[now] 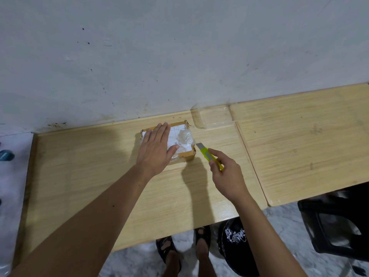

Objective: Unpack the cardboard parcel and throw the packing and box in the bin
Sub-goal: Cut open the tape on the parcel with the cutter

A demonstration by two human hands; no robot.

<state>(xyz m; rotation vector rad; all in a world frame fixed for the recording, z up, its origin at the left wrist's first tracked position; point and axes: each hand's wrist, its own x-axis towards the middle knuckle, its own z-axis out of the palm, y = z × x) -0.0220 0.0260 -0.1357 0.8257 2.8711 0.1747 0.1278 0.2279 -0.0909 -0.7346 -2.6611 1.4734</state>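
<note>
A small cardboard parcel (pixel 184 141) with a white label and clear tape lies on the wooden table (pixel 79 166) near the wall. My left hand (pixel 154 149) rests flat on its top, fingers spread, covering the left half. My right hand (pixel 227 176) grips a yellow-green box cutter (pixel 209 156). Its blade is out and the tip sits right at the parcel's right edge. On the floor under the table's front edge stands a bin lined with a black bag (pixel 235 248), partly hidden by my right arm.
A clear plastic container (pixel 213 117) sits against the wall just right of the parcel. A second wooden table (pixel 299 140) adjoins on the right. A black plastic stool (pixel 337 228) stands at lower right. My sandalled feet (pixel 185 248) show below the table.
</note>
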